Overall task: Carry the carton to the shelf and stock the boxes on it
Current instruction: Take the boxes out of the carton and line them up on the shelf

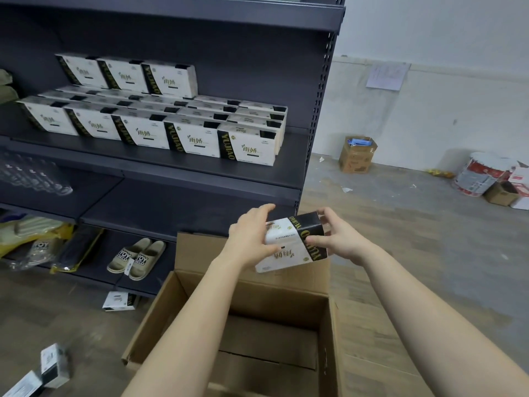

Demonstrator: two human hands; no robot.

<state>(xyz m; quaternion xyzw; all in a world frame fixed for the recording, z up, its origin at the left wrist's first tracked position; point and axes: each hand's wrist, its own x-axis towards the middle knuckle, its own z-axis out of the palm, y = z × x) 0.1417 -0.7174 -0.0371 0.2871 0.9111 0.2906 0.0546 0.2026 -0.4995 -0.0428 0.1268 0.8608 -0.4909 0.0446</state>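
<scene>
The dark grey shelf [160, 170] fills the left and far side; its top and left end are cut off by the frame. The open brown carton [272, 302] stands on the floor near the person, just in front of the shelf's right end. Its near wall runs out of the frame, both forearms cross its opening, and its bottom flaps show between them.

On the middle board of the shelf stand the stocked boxes [197, 138], in rows running from front to back, with three more set on top at the far left. Only the front row shows its faces; of those behind, only the tops can be seen. Left of them, clear bottles [34, 179] are blurred and hard to make out. A pair of slippers [137, 259] sits on the bottom board.

The held box [289, 250] is above the carton's far flap, tilted, its print upside down. It is white with a black band at the right end carrying gold letters.

Both hands grasp it. The left hand [252, 233] curls over its left end, thumb on the near face. The right hand [337, 239] wraps its right end, thumb on the black band.

Loose boxes lie on the floor: one [118, 300] by the bottom board, two more near left, one of them [23, 385] cut by the edge.
</scene>
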